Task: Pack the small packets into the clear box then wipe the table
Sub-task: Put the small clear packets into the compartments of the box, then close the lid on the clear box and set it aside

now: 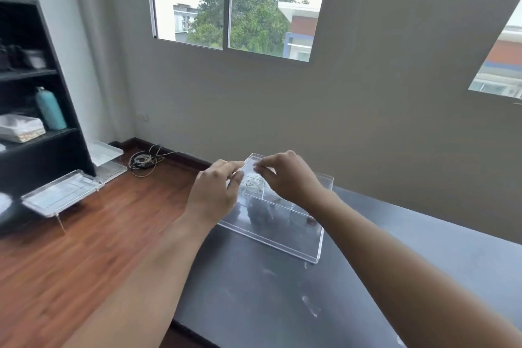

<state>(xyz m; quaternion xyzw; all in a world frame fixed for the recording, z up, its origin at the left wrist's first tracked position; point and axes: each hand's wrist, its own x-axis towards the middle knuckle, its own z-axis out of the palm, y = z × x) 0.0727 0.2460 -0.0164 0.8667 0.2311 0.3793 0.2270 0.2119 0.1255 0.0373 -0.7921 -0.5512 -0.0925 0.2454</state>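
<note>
Writing: none can be read; faint marks show on the clear panel between the hands, too blurred to make out.
Shelf [42,93]: one, black, at far left; it holds one teal bottle [50,109] and one pale basket [21,128].
Trays [60,193]: at least two clear ones on the wood floor beside the shelf; one coil of cable [141,162] lies near the wall.
Left hand [217,192]: fingers curled, thumb and fingertips pinched on the left edge of the lid [254,171].
Lid: one clear panel, raised and tilted above the far end of the box, held between both hands.
Right hand [288,178]: fingers bent together, tips pinched on the lid's upper right part.
Box [282,223]: one, clear, on the table's far left part, just beneath the hands; dark shapes show through its walls, count cannot be told.
Table [282,305]: one, dark, with pale smears on the top near the box.
Windows: two in the wall behind.
</note>
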